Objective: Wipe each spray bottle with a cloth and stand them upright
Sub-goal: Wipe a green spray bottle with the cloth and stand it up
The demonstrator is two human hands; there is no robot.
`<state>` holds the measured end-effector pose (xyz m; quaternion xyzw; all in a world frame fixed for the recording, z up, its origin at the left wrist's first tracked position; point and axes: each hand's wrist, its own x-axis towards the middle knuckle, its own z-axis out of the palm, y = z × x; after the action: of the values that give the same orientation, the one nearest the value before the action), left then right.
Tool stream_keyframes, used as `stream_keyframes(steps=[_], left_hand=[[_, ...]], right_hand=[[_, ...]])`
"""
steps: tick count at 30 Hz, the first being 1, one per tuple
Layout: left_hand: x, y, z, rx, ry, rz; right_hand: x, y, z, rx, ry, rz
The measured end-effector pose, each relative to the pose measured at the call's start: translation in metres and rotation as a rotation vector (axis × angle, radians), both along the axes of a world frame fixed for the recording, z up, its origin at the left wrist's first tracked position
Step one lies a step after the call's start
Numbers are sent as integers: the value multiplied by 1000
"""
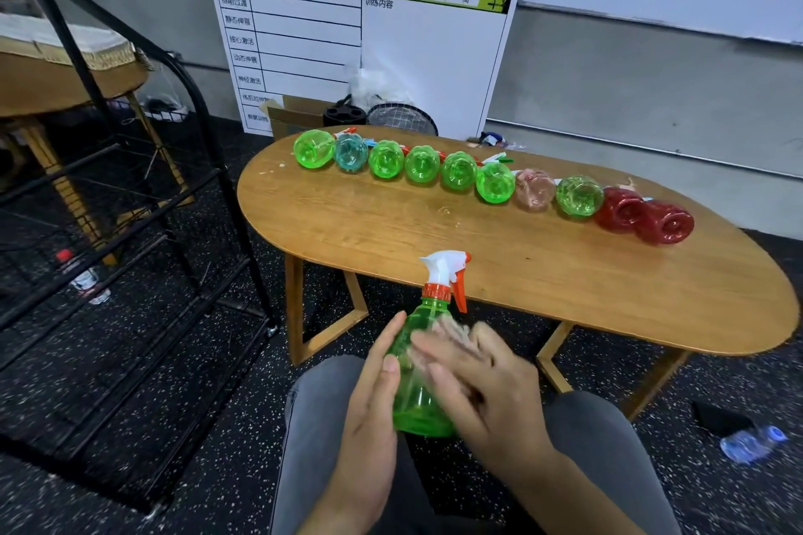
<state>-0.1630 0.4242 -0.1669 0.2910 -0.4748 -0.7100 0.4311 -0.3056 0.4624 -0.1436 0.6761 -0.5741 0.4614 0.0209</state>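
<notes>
Here, a green bottle point(419, 365) is held upright above the lap, in front of the worktop point(521, 274), its white-and-orange trigger head on top. Left hand point(373, 395) lies flat along the bottle's left side, fingers straight, thumb on the front. Right hand point(473, 374) is blurred, fingers extended over the right side; whether it holds a cloth cannot be told. Ten more bottles point(495, 182) lie in a row on the worktop, bases toward the camera.
</notes>
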Motion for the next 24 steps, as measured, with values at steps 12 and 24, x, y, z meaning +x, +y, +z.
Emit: stream_keyframes(steps=[12,24], left_hand=[[1,-2,1,2,2,-1],[2,-4,1,38,-10,23]], right_hand=[[-9,-13,7,-32,-36,-44],[7,19,-19,-38,130,121]])
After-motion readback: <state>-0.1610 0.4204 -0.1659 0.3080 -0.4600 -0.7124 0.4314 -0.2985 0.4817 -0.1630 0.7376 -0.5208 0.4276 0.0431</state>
